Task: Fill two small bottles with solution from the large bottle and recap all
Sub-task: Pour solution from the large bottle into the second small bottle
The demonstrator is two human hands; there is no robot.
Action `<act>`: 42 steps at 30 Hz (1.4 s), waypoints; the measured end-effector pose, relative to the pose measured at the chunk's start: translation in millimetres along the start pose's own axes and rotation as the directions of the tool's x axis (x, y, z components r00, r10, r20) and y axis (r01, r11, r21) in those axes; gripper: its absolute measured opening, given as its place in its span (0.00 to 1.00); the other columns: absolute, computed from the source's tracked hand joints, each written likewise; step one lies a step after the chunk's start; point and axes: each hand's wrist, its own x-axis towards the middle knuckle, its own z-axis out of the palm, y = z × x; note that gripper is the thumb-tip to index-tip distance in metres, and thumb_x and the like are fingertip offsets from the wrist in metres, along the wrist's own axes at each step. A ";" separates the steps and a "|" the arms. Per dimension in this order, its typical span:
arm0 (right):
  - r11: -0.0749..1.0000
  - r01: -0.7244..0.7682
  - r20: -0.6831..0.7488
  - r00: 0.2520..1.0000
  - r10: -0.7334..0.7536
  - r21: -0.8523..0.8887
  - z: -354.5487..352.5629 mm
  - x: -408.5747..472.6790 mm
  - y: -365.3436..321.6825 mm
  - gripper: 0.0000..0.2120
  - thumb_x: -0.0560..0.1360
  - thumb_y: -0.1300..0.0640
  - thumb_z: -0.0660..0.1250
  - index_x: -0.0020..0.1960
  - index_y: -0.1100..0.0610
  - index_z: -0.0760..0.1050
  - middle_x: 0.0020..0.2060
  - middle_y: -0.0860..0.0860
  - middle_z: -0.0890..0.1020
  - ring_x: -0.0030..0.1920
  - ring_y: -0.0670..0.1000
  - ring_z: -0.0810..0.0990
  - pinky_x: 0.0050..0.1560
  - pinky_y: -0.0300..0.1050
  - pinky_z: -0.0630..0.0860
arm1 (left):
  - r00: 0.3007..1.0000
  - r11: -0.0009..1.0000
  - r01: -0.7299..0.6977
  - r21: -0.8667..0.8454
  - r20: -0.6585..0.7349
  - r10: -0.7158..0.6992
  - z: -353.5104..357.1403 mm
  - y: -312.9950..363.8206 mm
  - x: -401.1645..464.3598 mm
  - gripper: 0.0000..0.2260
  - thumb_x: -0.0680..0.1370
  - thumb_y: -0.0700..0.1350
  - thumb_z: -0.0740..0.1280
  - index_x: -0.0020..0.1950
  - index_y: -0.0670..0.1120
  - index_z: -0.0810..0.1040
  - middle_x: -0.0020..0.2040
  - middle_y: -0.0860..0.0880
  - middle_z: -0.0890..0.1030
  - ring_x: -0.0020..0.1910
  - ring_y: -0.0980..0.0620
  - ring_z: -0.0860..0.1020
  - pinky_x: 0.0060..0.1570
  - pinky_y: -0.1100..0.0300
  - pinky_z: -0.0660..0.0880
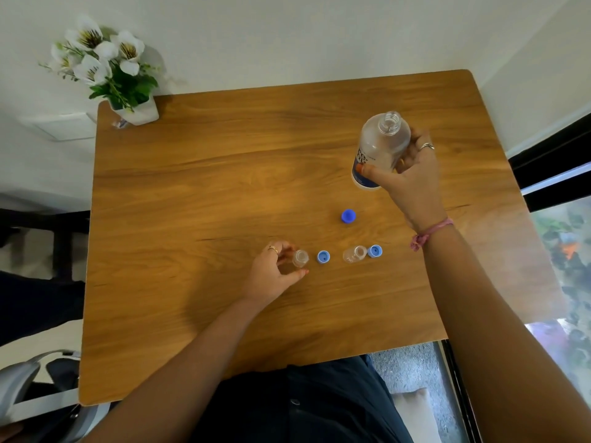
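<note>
Orange-painted nails tip the fingers point(371, 170) of the right hand point(406, 177), which are wrapped around the lower body of the large bottle point(382, 148), thumb on the near side over its blue-and-white label, the other fingers curled behind it. That bottle is uncapped, clear, and held above the far right part of the wooden table point(198, 193), its open neck pointing up and away. A ring sits on one right finger and a pink cord bracelet point(430, 233) circles the wrist. The left hand point(271, 273) curls around a small clear bottle point(300, 258) standing open on the table near the middle front; thumb and forefinger sit on either side of it, though whether they actually press it I cannot tell. Just right of that bottle lies a light blue cap point(323, 256), open side up. Further right stands the second small bottle point(355, 253), also open, with another light blue cap point(374, 251) touching or almost touching its right side. Beyond these, between them and the large bottle, a darker blue cap point(348, 216) rests alone on the wood. At the far left corner stands a white pot of white flowers point(105, 65).
</note>
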 end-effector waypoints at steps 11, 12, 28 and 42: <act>1.000 -0.014 -0.017 1.000 0.015 0.016 -17.7 -2.4 3.6 0.38 0.59 0.57 0.80 0.64 0.59 0.66 0.60 0.53 0.77 0.60 0.48 0.77 0.60 0.49 0.76 | 0.952 0.891 -0.304 0.338 0.147 0.269 3.2 86.7 -6.4 0.35 0.71 0.57 0.72 0.74 0.49 0.62 0.70 0.52 0.64 0.64 0.62 0.63 0.64 0.69 0.61; 1.000 -0.011 -0.017 1.000 0.011 0.020 -20.0 -2.0 2.7 0.38 0.59 0.57 0.80 0.64 0.59 0.66 0.60 0.53 0.77 0.60 0.48 0.77 0.60 0.50 0.76 | 0.936 0.869 -0.350 0.349 0.168 0.310 11.5 95.2 -5.5 0.33 0.73 0.55 0.71 0.74 0.48 0.63 0.70 0.51 0.65 0.63 0.63 0.63 0.61 0.74 0.59; 0.999 0.033 0.014 0.999 -0.033 -0.003 -71.0 8.2 -1.7 0.36 0.60 0.59 0.80 0.63 0.58 0.67 0.59 0.53 0.77 0.59 0.48 0.77 0.60 0.49 0.76 | 0.990 0.891 -0.092 0.445 0.135 0.035 85.6 89.6 21.6 0.20 0.76 0.41 0.68 0.67 0.46 0.70 0.61 0.47 0.77 0.58 0.52 0.76 0.54 0.61 0.75; 0.969 0.235 0.052 0.971 -0.232 -0.080 -118.7 45.9 -63.2 0.34 0.58 0.54 0.81 0.59 0.53 0.69 0.55 0.49 0.79 0.56 0.49 0.78 0.53 0.43 0.79 | 0.945 0.901 -0.301 -0.311 -0.226 0.237 23.9 250.2 30.5 0.18 0.67 0.38 0.77 0.56 0.44 0.80 0.48 0.48 0.84 0.49 0.53 0.82 0.49 0.58 0.80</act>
